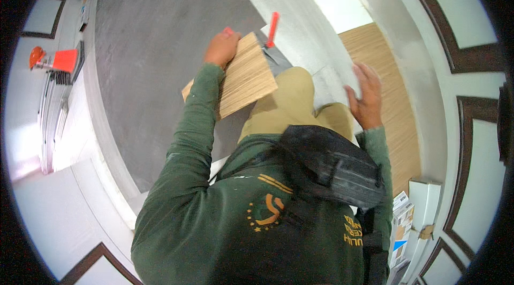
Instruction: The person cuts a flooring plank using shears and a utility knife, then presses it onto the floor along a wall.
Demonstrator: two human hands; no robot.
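Note:
My left hand (221,50) is closed around the far left edge of a short wood-grain floor plank (250,79), which it holds tilted over my left thigh. A small red piece (228,30) shows at the fingertips of that hand; I cannot make out what it is. Just beyond the plank stands a slim red upright piece (273,29) with a wider foot. My right hand (366,96) has nothing in it, its fingers apart and slightly blurred. It hovers beside my right knee, close to the edge of the laid wood-grain flooring (388,108).
Dark grey floor (171,28) stretches out ahead and left. A pale grey strip (305,22) runs between it and the wood-grain flooring. Packaged boxes (401,226) lie by the right wall. An orange cone (65,60) and an orange helmet (37,57) are at far left.

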